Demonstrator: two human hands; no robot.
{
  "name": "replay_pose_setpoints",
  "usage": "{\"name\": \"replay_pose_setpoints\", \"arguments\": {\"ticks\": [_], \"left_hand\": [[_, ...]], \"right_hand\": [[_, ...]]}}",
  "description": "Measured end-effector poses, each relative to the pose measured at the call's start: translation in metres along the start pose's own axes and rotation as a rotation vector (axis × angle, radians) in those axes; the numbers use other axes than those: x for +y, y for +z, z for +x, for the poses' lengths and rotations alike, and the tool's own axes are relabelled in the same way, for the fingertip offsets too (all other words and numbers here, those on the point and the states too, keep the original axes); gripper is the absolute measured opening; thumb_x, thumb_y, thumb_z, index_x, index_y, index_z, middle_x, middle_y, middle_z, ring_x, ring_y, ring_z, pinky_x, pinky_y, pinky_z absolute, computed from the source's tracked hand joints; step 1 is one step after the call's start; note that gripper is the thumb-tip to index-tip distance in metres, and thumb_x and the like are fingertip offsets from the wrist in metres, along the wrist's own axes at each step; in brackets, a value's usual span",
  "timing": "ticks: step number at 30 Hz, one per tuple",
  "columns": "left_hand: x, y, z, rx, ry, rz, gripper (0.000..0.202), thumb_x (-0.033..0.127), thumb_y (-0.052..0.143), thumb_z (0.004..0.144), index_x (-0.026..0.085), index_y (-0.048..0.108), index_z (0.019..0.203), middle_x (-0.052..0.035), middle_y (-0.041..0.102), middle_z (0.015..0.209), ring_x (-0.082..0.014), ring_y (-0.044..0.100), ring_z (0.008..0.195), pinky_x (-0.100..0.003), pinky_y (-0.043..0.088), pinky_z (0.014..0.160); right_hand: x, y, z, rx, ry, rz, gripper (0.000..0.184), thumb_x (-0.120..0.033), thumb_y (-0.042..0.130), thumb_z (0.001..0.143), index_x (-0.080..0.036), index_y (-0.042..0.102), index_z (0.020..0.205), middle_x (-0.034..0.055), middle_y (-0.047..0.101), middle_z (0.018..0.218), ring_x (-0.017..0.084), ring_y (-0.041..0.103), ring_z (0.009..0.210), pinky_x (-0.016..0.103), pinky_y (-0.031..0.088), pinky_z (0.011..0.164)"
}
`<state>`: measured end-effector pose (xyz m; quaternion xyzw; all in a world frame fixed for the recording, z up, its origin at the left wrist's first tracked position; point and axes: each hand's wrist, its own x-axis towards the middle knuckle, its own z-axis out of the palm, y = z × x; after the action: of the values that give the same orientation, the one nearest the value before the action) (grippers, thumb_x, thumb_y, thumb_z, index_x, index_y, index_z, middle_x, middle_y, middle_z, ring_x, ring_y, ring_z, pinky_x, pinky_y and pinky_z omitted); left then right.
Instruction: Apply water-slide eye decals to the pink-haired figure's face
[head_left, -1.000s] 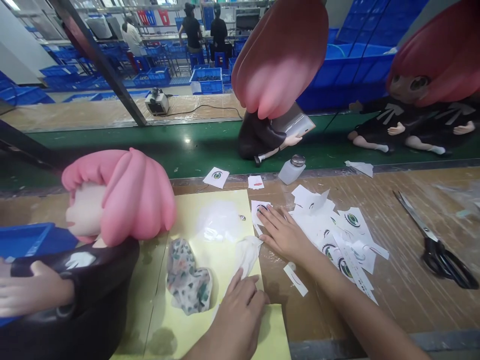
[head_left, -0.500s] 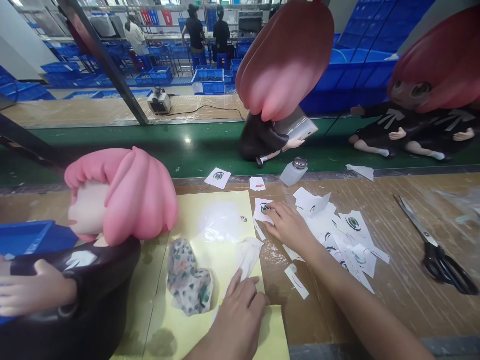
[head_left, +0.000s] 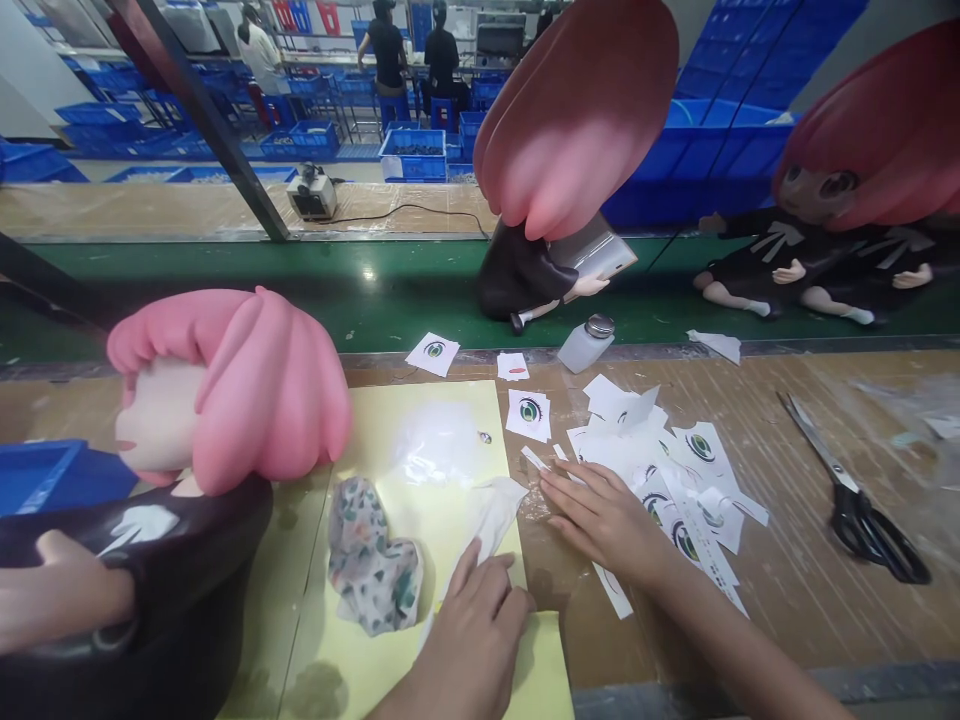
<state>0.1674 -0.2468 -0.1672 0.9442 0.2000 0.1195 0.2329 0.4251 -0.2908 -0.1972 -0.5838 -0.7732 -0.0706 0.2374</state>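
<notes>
At the bottom middle, my left hand (head_left: 484,625) has its fingers curled on a crumpled white cloth (head_left: 491,505) that lies over a yellow sheet (head_left: 517,655). My right hand (head_left: 604,515) lies flat with fingers stretched over narrow white paper strips (head_left: 616,592), palm down. Beyond its fingertips is a small card with a green printed eye (head_left: 529,412). To its right spreads a loose pile of cut paper pieces (head_left: 701,465) with printed eyes. Left of my left hand sits a patterned rag (head_left: 375,560). A pink-haired figure with a blank face (head_left: 274,400) stands at the left.
Black-handled scissors (head_left: 862,510) lie at the right. A small bottle with a metal cap (head_left: 587,343) stands at the table's far edge. Another eye card (head_left: 433,354) lies there too. Several more figures (head_left: 577,120) sit on the green belt (head_left: 390,290). People work in the background.
My right hand has let go of the eye card and moved down and right onto the paper strips. The eye card now lies uncovered. My left hand stays on the cloth.
</notes>
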Motion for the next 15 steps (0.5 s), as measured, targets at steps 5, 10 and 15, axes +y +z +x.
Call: {"name": "replay_pose_setpoints", "arguments": {"ticks": [5,10,15], "left_hand": [[0.002,-0.002,0.004,-0.001,0.026,0.044,0.029,-0.002,0.044,0.085,0.02,0.056,0.098,-0.0069,0.07,0.091,-0.0266,0.072,0.114,-0.063,0.054,0.107],[-0.001,-0.003,0.005,-0.031,0.067,0.075,0.031,-0.003,0.044,0.085,0.02,0.056,0.099,-0.0067,0.07,0.093,-0.0273,0.071,0.114,-0.064,0.053,0.107],[-0.011,0.005,0.004,-0.009,0.087,0.072,0.03,-0.002,0.045,0.088,0.022,0.058,0.1,-0.0034,0.069,0.093,-0.0248,0.068,0.113,-0.058,0.044,0.114]], "right_hand": [[0.006,-0.001,-0.004,0.021,0.146,-0.04,0.021,-0.019,0.054,0.099,-0.019,0.072,0.109,0.0068,0.078,0.106,0.025,0.069,0.105,0.043,0.055,0.09],[0.004,0.009,-0.004,-0.037,0.101,-0.037,0.045,-0.038,0.055,0.102,-0.016,0.057,0.141,0.0094,0.066,0.139,0.028,0.059,0.133,0.049,0.051,0.104],[0.015,-0.007,-0.018,-0.011,0.155,-0.068,0.03,-0.025,0.055,0.1,-0.021,0.067,0.128,0.0061,0.073,0.127,0.022,0.067,0.121,0.041,0.054,0.098]]}}
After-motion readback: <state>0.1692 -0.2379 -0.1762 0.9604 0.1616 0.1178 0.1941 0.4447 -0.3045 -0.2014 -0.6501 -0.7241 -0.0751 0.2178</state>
